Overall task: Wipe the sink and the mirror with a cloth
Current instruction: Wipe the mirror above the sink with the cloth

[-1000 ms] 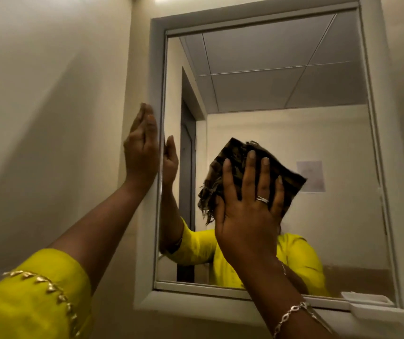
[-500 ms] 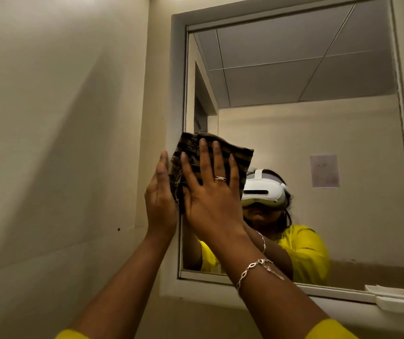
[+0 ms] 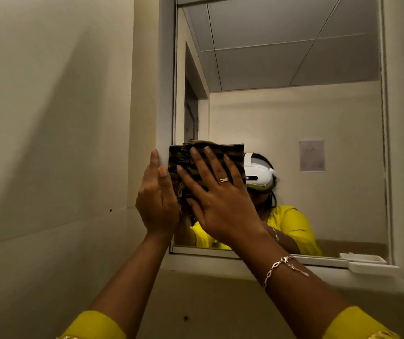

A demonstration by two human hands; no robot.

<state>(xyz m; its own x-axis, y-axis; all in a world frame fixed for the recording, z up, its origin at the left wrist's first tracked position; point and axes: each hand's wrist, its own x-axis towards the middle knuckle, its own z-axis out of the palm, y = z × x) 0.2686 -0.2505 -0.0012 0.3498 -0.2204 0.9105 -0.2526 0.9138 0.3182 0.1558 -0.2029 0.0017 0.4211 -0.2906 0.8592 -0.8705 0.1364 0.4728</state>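
Both hands up at the mirror (image 3: 294,143): right hand (image 3: 220,199) spread flat, pinning the striped cloth (image 3: 206,162) against the glass's lower left corner; left hand (image 3: 158,199) open-palmed on the frame (image 3: 165,94), gripping nothing. Mirror-wiping step; next, probably sweeping across unwiped glass. Sink unseen.

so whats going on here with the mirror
A person is wiping the mirror with a dark striped cloth. The right hand presses the cloth flat against the glass near the lower left corner, fingers spread. The left hand rests open on the mirror frame beside it. The sink is not in view.
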